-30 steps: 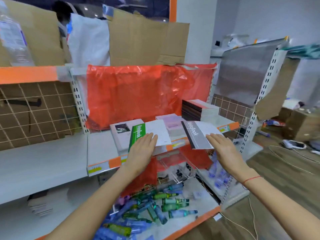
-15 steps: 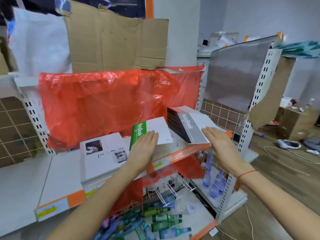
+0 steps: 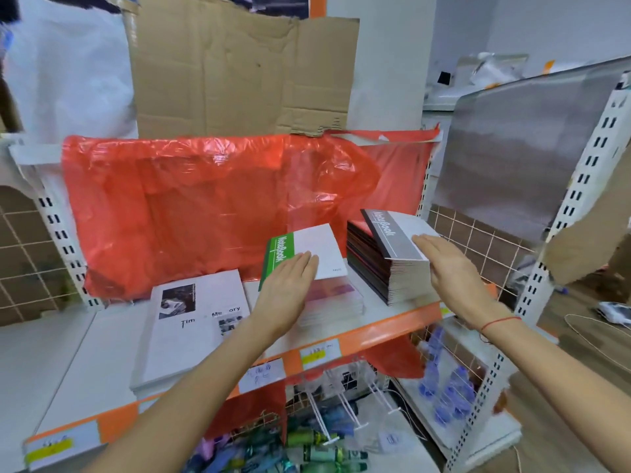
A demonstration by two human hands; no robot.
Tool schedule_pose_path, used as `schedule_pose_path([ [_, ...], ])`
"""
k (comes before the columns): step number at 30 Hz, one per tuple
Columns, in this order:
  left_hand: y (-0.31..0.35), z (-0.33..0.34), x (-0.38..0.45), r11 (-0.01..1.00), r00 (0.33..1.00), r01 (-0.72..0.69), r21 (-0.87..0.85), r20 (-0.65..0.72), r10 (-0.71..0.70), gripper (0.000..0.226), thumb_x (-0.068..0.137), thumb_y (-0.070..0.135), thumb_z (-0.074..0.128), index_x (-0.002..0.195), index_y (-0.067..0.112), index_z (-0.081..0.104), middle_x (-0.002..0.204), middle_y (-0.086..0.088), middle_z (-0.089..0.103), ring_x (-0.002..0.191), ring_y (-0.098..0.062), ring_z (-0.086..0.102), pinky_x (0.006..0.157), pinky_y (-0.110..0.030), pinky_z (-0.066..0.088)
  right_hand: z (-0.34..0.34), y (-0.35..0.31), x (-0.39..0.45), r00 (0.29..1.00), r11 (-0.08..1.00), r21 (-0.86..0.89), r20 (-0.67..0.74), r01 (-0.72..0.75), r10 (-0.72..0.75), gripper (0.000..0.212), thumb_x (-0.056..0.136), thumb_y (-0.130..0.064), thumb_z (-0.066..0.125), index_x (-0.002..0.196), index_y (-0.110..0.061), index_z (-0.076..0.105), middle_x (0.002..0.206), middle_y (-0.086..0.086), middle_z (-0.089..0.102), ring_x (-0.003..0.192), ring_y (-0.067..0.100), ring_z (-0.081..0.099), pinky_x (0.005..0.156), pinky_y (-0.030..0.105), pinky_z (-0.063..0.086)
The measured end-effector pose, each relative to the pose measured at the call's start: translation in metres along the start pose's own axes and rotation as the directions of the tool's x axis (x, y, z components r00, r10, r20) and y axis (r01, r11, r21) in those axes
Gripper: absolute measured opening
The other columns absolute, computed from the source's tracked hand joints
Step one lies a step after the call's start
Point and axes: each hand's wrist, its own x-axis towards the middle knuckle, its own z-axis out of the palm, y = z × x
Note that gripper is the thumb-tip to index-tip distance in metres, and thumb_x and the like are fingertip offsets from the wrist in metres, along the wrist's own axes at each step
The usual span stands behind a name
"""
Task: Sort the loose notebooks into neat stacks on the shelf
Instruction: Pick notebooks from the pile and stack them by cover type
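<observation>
The left hand point(image 3: 290, 285) holds a green notebook point(image 3: 304, 257) tilted above the pink pile point(image 3: 333, 300); the right hand point(image 3: 447, 268) holds a grey notebook point(image 3: 392, 238) atop the dark stack point(image 3: 379, 271), right of that pile. Released crooked (grip undersides hidden), either could slide off the shelf point(image 3: 386, 327).

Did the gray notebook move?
Yes. The gray notebook went back over the tall dark stack; the right hand holds it there.

red plastic sheet point(image 3: 205, 213), cardboard point(image 3: 239, 73), bottles point(image 3: 317, 448)
</observation>
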Motion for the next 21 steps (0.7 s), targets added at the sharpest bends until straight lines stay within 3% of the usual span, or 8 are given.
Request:
schedule_pose_path([
  [2,0.0,0.005,0.002,0.999,0.999,0.035,0.001,0.01,-0.035,0.057,0.066,-0.005,0.026,0.106,-0.006,0.067,0.105,-0.023,0.068,0.092,-0.035,0.068,0.075,-0.041,0.056,0.01,0.013,0.01,1.0,1.0,-0.003,0.013,0.022,-0.022,0.071,0.053,0.032,0.055,0.119,0.006,0.06,0.117,0.026,0.062,0.108,0.041,0.06,0.09,0.053,0.049],
  [4,0.001,0.009,0.005,0.998,0.997,0.07,0.004,0.011,-0.07,0.048,0.064,-0.012,0.044,0.106,-0.008,0.067,0.105,-0.024,0.068,0.092,-0.036,0.068,0.074,-0.043,0.056,0.021,0.03,0.017,0.998,0.999,0.004,0.043,0.04,-0.04,0.071,0.051,0.032,0.056,0.118,0.006,0.06,0.115,0.026,0.062,0.106,0.042,0.061,0.085,0.055,0.051],
  [7,0.005,0.021,0.012,0.992,0.991,0.127,0.012,0.048,-0.128,0.072,0.038,-0.025,0.067,0.107,-0.009,0.066,0.106,-0.025,0.067,0.093,-0.038,0.068,0.076,-0.046,0.055,0.039,0.056,0.027,0.994,0.997,0.028,0.078,0.07,-0.072,0.073,0.047,0.034,0.057,0.115,0.007,0.062,0.111,0.026,0.064,0.102,0.043,0.063,0.082,0.055,0.053],
  [12,0.027,0.044,0.029,0.977,0.978,0.202,0.071,0.037,-0.205,0.059,0.05,-0.02,0.053,0.107,-0.008,0.066,0.106,-0.024,0.067,0.093,-0.037,0.068,0.073,-0.044,0.056,0.06,0.092,0.045,0.977,0.98,0.129,0.128,0.154,-0.171,0.074,0.043,0.034,0.057,0.112,0.007,0.064,0.106,0.025,0.066,0.096,0.04,0.065,0.082,0.05,0.053],
  [16,0.045,0.057,0.044,0.953,0.952,0.289,0.091,0.072,-0.296,0.078,0.031,-0.026,0.07,0.107,-0.009,0.066,0.107,-0.025,0.067,0.092,-0.039,0.068,0.072,-0.046,0.056,0.073,0.118,0.053,0.962,0.96,0.218,0.165,0.178,-0.216,0.078,0.04,0.032,0.055,0.112,0.002,0.066,0.106,0.019,0.069,0.095,0.034,0.067,0.087,0.031,0.046],
  [19,0.057,0.064,0.055,0.912,0.915,0.391,0.124,0.055,-0.4,0.079,0.032,-0.028,0.069,0.108,-0.009,0.065,0.109,-0.025,0.066,0.094,-0.038,0.067,0.071,-0.046,0.056,0.086,0.135,0.05,0.925,0.929,0.304,0.248,0.209,-0.289,0.072,0.052,0.031,0.053,0.118,0.002,0.063,0.112,0.022,0.065,0.104,0.038,0.064,0.093,0.041,0.047],
  [21,0.064,0.07,0.058,0.889,0.893,0.435,0.144,0.054,-0.446,0.08,0.033,-0.027,0.069,0.11,-0.008,0.064,0.111,-0.024,0.065,0.095,-0.038,0.067,0.072,-0.045,0.056,0.091,0.146,0.047,0.889,0.902,0.356,0.29,0.244,-0.354,0.058,0.068,0.016,0.058,0.123,0.0,0.059,0.119,0.022,0.062,0.112,0.037,0.06,0.099,0.047,0.041],
])
